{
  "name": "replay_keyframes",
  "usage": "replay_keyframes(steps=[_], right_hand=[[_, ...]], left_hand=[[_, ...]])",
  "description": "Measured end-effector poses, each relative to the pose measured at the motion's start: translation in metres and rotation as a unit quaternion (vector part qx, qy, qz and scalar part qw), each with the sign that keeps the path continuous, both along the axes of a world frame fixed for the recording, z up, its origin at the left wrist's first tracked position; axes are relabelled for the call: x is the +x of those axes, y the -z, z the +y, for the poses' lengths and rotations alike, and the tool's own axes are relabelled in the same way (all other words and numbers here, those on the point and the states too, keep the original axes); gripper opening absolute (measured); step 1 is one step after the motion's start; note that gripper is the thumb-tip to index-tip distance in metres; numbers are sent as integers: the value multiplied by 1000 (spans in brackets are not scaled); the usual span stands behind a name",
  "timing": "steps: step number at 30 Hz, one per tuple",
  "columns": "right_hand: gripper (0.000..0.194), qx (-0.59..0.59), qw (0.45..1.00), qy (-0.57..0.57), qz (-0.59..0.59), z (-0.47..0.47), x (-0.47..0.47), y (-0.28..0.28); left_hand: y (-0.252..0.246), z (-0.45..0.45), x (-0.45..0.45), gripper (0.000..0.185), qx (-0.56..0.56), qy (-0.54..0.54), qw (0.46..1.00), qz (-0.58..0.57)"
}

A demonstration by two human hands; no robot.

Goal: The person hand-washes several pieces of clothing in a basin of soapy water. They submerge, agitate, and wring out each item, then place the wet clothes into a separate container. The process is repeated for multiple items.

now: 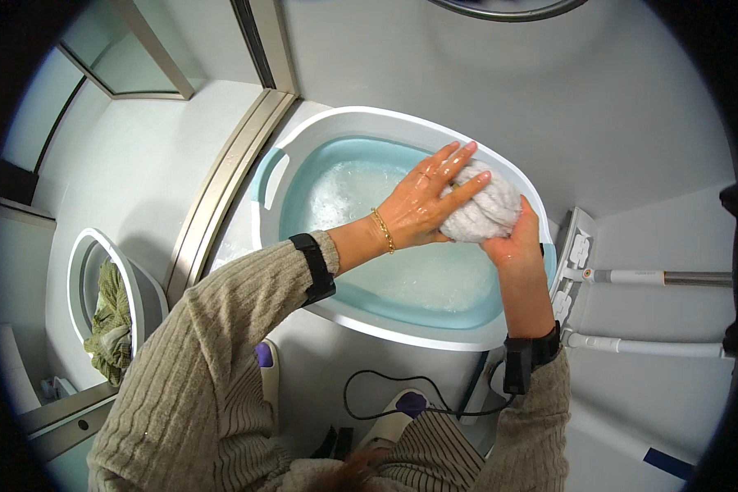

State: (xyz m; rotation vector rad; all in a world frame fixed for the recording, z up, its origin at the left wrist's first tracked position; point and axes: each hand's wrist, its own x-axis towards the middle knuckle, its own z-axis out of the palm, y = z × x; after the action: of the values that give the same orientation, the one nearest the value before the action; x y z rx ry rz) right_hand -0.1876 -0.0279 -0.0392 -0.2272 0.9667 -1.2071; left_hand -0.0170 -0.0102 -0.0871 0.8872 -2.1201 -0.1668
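Note:
A bunched, wet pale grey cloth (483, 206) is held over the right part of a white and turquoise plastic tub (369, 339). My right hand (513, 237) cups the bundle from the right and below, with the thumb along its side. Across its upper left side lies my left hand (427, 200), wet, its fingers spread against the fabric. Soapy water (369, 190) fills the bottom of the tub, with white foam gathered toward the left. Part of the bundle is hidden behind my left fingers.
On the left, a white basket (150, 295) holds a green textile (111, 320). A metal door track (221, 190) runs between it and the tub. Two mop-like poles (636, 277) lean at the right. A black cable (369, 418) loops near my feet.

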Motion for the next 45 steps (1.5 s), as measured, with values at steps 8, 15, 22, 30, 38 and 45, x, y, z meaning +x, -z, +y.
replay_keyframes(steps=[8,15,22,30,38,45], right_hand=[[44,-7,999,-2,-39,6,-3,-12],[34,-119,971,72,193,6,1,3],[28,-205,903,59,374,7,-1,35],[25,-353,796,-60,488,9,-11,50],[20,-408,776,-133,462,7,-9,46],[40,3,823,-379,423,-11,-21,71]], left_hand=[[-4,-16,2,103,-119,12,993,-21],[-7,-15,-7,91,178,-16,982,-58],[-5,-14,-9,66,349,20,934,-68],[11,-17,-1,34,543,116,830,-55],[16,-14,12,42,742,243,615,110],[51,-19,21,96,776,133,617,-22]])
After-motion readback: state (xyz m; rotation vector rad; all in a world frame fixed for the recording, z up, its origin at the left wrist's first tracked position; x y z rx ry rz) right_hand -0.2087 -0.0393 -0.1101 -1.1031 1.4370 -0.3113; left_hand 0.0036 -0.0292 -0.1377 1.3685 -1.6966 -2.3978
